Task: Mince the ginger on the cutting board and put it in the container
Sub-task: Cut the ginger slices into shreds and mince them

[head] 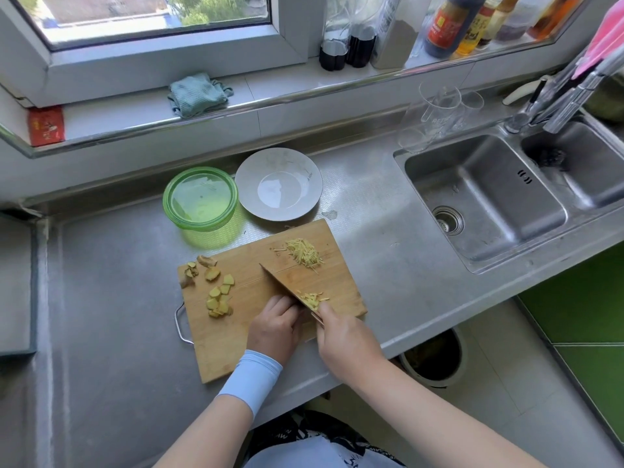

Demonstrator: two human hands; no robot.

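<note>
A: While the right hand [341, 336] grips the knife [287, 288] by its handle, what lies where on the board [233, 349]?
B: Ginger slices [219, 300] wait left of the blade. A few shreds [312, 297] lie just right of it, and a pile [304, 253] sits toward the far right corner.
A: And the left hand [275, 324]?
B: Its fingers are curled, knuckles against the blade's left face. Whether it pins a slice underneath I cannot tell, because the hand hides it.
A: How does the blade run?
B: It runs from the handle at near right to the tip at far left. The uncut slices are on the left hand's side, so I judge that hand feeds them in.
A: The container [201, 197]?
B: It is just past the board's far left edge, nearer the left hand.
</note>
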